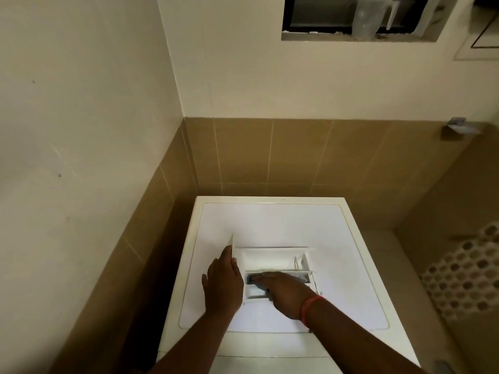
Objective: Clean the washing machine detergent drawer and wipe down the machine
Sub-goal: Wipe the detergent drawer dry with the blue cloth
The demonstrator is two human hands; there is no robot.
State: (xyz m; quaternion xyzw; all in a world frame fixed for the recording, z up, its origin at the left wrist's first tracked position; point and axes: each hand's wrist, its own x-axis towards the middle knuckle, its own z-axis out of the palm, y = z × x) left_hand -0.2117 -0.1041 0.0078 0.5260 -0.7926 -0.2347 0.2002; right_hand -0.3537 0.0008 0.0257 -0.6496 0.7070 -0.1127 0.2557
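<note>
The right hand (pixel 286 294) presses a blue cloth (pixel 253 279) into the near compartment of the detergent drawer (pixel 272 261), fingers apparently straight. The left hand (pixel 222 286) grips the drawer's front panel. The drawer lies atop the washing machine (pixel 270 220).

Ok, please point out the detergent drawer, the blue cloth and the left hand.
detergent drawer (pixel 270 259), head view, on its bare back compartment.
blue cloth (pixel 252 278), head view, on the part showing beyond the fingers.
left hand (pixel 222 286), head view, on its back.
</note>
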